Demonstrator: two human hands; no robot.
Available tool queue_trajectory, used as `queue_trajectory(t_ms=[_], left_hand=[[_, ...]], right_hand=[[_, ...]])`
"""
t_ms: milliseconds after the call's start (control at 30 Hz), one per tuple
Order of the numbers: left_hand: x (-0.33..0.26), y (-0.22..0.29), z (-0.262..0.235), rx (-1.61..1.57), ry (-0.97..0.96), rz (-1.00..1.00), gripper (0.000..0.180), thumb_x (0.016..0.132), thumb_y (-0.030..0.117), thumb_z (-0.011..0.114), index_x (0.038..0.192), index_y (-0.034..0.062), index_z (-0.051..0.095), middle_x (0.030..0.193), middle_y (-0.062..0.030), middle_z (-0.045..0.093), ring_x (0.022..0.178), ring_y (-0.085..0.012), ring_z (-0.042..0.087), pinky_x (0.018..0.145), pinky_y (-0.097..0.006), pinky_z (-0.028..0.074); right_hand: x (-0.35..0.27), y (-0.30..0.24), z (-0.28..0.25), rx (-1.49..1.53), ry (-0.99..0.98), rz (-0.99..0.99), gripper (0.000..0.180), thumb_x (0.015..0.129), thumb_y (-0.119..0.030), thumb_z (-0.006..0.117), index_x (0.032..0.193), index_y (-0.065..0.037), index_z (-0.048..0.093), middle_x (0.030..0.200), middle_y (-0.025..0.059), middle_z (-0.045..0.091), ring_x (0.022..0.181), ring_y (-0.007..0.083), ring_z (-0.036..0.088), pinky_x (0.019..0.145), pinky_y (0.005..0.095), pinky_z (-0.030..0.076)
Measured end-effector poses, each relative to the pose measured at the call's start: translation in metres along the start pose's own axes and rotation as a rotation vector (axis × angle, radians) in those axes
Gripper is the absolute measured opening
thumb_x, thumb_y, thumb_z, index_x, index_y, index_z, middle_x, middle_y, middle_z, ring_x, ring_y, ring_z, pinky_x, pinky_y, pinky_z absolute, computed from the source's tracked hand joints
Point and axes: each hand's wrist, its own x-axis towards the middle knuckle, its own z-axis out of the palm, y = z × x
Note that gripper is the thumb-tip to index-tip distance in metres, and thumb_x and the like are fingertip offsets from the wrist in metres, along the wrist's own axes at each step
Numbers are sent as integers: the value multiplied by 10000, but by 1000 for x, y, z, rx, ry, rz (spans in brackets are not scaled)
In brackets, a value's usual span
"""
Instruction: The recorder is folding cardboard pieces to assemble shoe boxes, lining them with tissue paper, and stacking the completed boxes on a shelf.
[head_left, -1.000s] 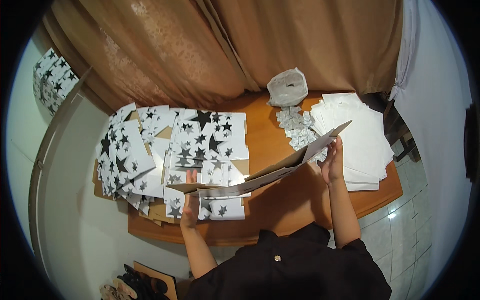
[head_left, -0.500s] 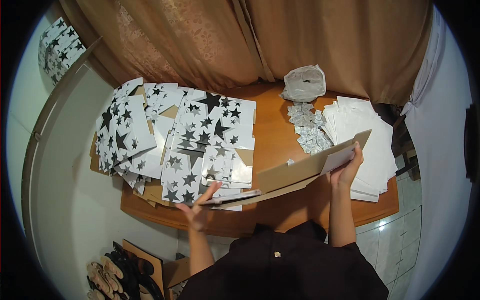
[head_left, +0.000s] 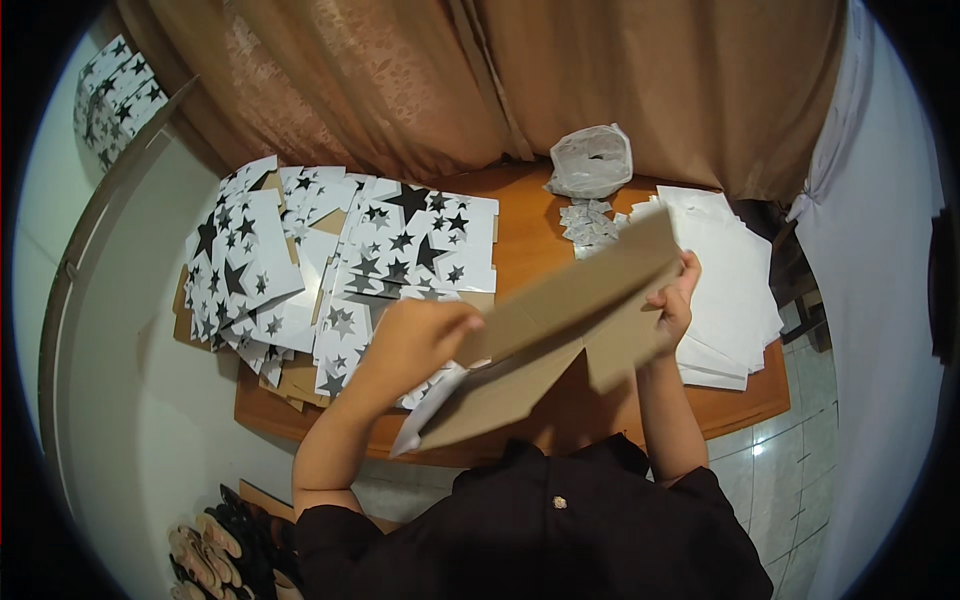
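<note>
Cardboard box blank (head_left: 560, 330), brown side up, is held tilted above the near edge of the wooden table (head_left: 520, 225), hiding the table edge beneath it and part of the star-printed flat boxes (head_left: 330, 260) heaped on the left. Left hand (head_left: 420, 335) grips its left part with fingers curled over the fold, and right hand (head_left: 675, 300) pinches its right end. Farther right, a clear plastic bag (head_left: 592, 160) sits open, contents unclear, small packets (head_left: 588, 222) beside it, near a stack of white sheets (head_left: 735, 290).

Plain brown cardboard sheet (head_left: 560, 330); white flat boxes (head_left: 400, 240) with black and grey stars; plain white stack (head_left: 735, 290); orange-brown wooden surface (head_left: 525, 225).
</note>
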Motion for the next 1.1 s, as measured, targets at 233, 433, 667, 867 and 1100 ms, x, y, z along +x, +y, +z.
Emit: queue_trajectory(t_ms=[233, 433, 667, 867, 1100], left_hand=[[24, -26, -26, 356, 666, 303, 25, 794, 78, 640, 815, 79, 653, 750, -55, 643, 673, -229, 602, 585, -328, 464], [34, -27, -32, 419, 706, 391, 33, 793, 97, 647, 821, 82, 642, 744, -39, 626, 667, -236, 565, 597, -337, 449], [12, -56, -11, -211, 358, 54, 141, 804, 93, 676, 923, 23, 643, 776, -44, 651, 697, -130, 595, 646, -255, 461], [-30, -135, 69, -947, 420, 37, 435, 816, 324, 654, 1143, 50, 567, 1060, -70, 605, 1014, -180, 556, 903, -322, 409], [-92, -174, 190, -1355, 236, -710, 502, 938, 508, 405, 1131, 64, 538, 918, -21, 610, 841, -114, 573, 706, -267, 424]], right_hand=[[6, -41, -7, -521, -418, 377, 734, 605, 103, 424, 1313, -69, 328, 1317, 146, 358, 1155, 219, 480, 802, 251, 460], [17, -53, -15, -778, -686, 455, 671, 666, 53, 454, 1328, -51, 416, 1270, 142, 501, 1043, 144, 533, 819, 251, 438], [-2, -73, -22, -847, -615, 597, 640, 646, 38, 483, 1285, 8, 465, 1216, 128, 543, 949, 139, 561, 711, 235, 480], [-49, -71, -54, -745, -375, 640, 590, 635, 68, 453, 1219, 14, 517, 1215, 106, 551, 988, 158, 567, 740, 253, 485], [-57, -56, -76, -841, -167, 633, 590, 629, 106, 399, 1190, -10, 542, 1139, 97, 583, 1044, 147, 540, 896, 255, 418]])
